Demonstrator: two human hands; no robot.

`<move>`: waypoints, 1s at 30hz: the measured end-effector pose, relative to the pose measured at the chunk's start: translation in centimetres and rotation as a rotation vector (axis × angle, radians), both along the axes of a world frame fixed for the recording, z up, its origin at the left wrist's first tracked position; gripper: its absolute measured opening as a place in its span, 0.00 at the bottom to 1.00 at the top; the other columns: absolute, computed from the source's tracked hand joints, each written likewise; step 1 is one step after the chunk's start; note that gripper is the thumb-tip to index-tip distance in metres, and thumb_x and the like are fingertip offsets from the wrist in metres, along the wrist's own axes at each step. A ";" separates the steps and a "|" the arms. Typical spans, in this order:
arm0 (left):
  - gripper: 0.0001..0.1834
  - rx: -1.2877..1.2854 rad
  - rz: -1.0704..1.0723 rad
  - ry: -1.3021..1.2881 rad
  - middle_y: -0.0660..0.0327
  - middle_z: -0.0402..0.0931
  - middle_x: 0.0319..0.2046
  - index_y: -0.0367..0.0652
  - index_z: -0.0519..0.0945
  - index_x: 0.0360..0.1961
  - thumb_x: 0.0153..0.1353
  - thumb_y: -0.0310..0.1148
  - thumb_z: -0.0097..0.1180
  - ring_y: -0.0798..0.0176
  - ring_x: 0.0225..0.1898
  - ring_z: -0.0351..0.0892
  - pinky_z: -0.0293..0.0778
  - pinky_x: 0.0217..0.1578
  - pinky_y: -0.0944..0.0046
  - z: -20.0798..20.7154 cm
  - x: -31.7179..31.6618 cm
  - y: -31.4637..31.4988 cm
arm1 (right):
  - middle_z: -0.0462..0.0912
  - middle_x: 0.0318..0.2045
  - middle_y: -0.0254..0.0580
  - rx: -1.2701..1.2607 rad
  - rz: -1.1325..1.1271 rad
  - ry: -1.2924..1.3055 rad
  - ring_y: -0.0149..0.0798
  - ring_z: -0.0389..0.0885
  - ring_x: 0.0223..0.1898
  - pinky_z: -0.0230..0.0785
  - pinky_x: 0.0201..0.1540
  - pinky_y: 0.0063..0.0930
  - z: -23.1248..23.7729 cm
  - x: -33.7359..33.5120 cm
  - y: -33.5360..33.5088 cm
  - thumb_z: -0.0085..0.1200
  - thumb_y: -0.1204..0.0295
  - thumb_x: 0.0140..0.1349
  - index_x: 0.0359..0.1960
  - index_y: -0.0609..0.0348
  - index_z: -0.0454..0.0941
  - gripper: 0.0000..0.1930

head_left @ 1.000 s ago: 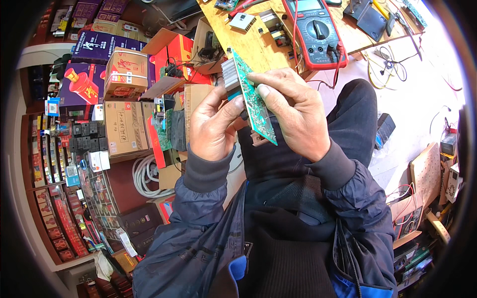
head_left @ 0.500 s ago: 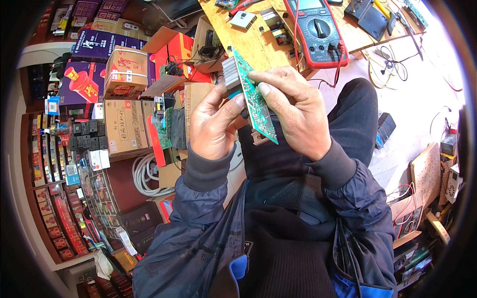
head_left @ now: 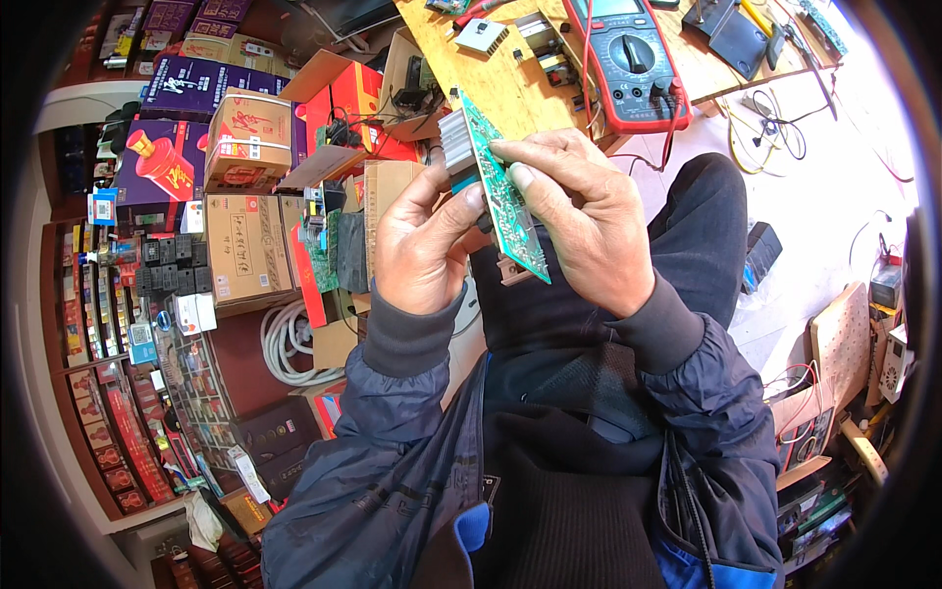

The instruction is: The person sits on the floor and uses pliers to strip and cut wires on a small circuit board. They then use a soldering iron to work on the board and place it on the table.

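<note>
A green circuit board (head_left: 508, 218) is held up, tilted, above my lap, with its soldered side turned toward the right. On its other side sit a grey finned heat sink (head_left: 455, 141) and a copper-coloured metal part (head_left: 512, 272) near the lower end. My left hand (head_left: 424, 236) is closed around the parts on the left side of the board, thumb below the heat sink. My right hand (head_left: 589, 211) is closed, with the index fingertip and thumb against the soldered face. Its other fingers are mostly hidden, and I cannot see whether anything small is between them.
Ahead, a wooden table (head_left: 471, 71) bears a red and grey multimeter (head_left: 628, 59) with test leads, a white finned block (head_left: 481, 36) and loose parts. Cartons (head_left: 245, 245) and a coiled white cable (head_left: 287, 344) are at the left. Wires (head_left: 775, 123) lie on the floor at the right.
</note>
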State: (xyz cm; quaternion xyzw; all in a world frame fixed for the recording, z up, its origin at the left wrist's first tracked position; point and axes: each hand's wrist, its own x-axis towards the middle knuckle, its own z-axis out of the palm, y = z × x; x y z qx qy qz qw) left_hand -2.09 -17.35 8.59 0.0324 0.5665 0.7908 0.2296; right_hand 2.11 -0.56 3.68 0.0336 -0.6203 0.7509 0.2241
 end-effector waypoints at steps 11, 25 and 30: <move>0.22 -0.003 0.006 -0.004 0.54 0.82 0.53 0.32 0.73 0.65 0.71 0.23 0.58 0.65 0.48 0.87 0.88 0.42 0.67 0.1 0.1 0.1 | 0.83 0.45 0.51 0.021 0.013 0.000 0.40 0.81 0.47 0.73 0.52 0.30 0.0 0.1 0.0 0.55 0.77 0.66 0.53 0.63 0.86 0.16; 0.23 0.047 -0.017 0.003 0.52 0.81 0.54 0.31 0.72 0.66 0.71 0.23 0.58 0.62 0.50 0.86 0.88 0.46 0.61 0.0 0.0 -0.1 | 0.83 0.45 0.53 0.051 -0.001 -0.005 0.43 0.82 0.47 0.72 0.53 0.33 0.0 0.0 0.0 0.54 0.77 0.64 0.53 0.61 0.87 0.17; 0.22 0.042 -0.004 0.005 0.52 0.81 0.54 0.31 0.72 0.65 0.71 0.23 0.58 0.61 0.50 0.86 0.88 0.46 0.61 0.0 -0.1 -0.1 | 0.83 0.44 0.53 0.058 -0.004 0.000 0.44 0.82 0.46 0.73 0.52 0.33 0.1 0.0 0.1 0.54 0.77 0.64 0.53 0.61 0.87 0.17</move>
